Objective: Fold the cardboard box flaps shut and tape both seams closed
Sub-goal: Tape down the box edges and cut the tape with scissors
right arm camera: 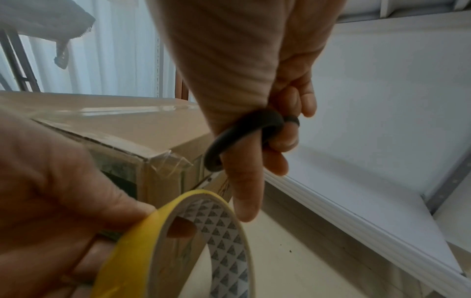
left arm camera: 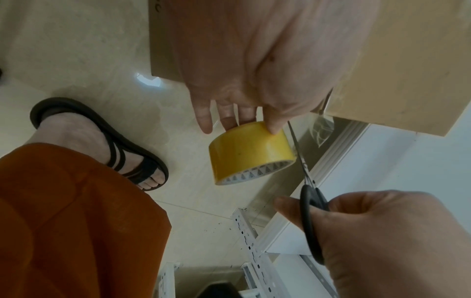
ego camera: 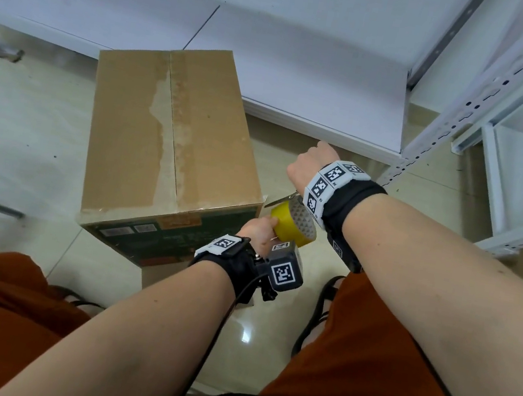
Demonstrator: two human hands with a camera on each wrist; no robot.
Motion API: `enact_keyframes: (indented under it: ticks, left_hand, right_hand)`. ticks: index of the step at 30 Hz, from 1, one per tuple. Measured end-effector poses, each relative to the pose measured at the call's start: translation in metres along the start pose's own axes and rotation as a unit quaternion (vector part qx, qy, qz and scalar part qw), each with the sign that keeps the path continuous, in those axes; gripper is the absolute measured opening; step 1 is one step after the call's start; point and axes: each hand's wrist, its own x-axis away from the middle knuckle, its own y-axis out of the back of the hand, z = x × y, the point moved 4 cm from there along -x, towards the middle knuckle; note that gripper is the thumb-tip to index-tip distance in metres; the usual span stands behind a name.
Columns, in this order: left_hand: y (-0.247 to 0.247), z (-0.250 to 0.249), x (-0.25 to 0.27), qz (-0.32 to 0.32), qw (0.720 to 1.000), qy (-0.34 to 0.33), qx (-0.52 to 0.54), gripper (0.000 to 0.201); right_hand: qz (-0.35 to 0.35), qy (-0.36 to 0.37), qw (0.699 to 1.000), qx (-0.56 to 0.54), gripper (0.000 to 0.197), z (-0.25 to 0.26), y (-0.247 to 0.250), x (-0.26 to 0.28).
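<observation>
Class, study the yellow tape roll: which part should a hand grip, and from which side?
Grip the tape roll across its band, thumb on the yellow outer face, fingers inside the open core, coming from an open end; the hollow ring allows this, as the left hand shows.

The box stands on the floor, shelving behind it, tape roll just right.

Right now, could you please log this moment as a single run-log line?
left hand: grips yellow tape roll | right hand: holds black-handled scissors | brown cardboard box: flaps shut, clear tape over corner
</observation>
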Motion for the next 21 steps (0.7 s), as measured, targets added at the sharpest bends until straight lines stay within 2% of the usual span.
enact_keyframes:
  ticks: [4,7,9,10,11,13,14,16,19,21]
  left_hand:
    - [0.002,-0.002,0.004,0.025,0.999,0.018,-0.037,0.037]
    - [0.003,-0.004,0.004,0.044,0.996,0.012,-0.075,0.034]
    - [0.005,-0.004,0.010,0.056,0.994,0.016,-0.093,0.033]
    - [0.006,-0.003,0.014,0.062,0.993,0.019,-0.102,0.029]
    - [0.007,-0.004,0.015,0.069,0.991,0.020,-0.110,0.025]
    - [0.010,-0.007,0.019,0.092,0.988,0.021,-0.120,0.026]
    - [0.012,-0.012,0.022,0.105,0.986,0.015,-0.129,0.026]
    - [0.015,-0.024,0.031,0.117,0.980,-0.005,-0.159,0.022]
    - [0.025,-0.043,0.037,0.110,0.979,-0.041,-0.165,0.021]
    - [0.032,-0.053,0.040,0.114,0.980,-0.053,-0.151,0.023]
  right_hand:
    - [0.026,-0.038,0.999,-0.025,0.003,-0.001,-0.011,0.007]
    - [0.025,-0.084,0.994,-0.073,0.007,-0.005,-0.019,0.010]
    - [0.034,-0.133,0.977,-0.161,0.009,-0.013,-0.025,0.010]
    - [0.044,-0.159,0.955,-0.247,0.016,-0.017,-0.030,0.011]
    - [0.048,-0.187,0.920,-0.342,0.022,-0.020,-0.038,0.010]
    - [0.046,-0.208,0.836,-0.506,0.030,-0.021,-0.048,0.009]
    - [0.049,-0.200,0.807,-0.553,0.032,-0.020,-0.049,0.007]
    - [0.048,-0.201,0.776,-0.596,0.028,-0.017,-0.046,0.007]
    - [-0.001,-0.218,0.724,-0.655,0.019,-0.019,-0.039,0.007]
    - [-0.011,-0.214,0.655,-0.725,0.020,-0.017,-0.038,0.008]
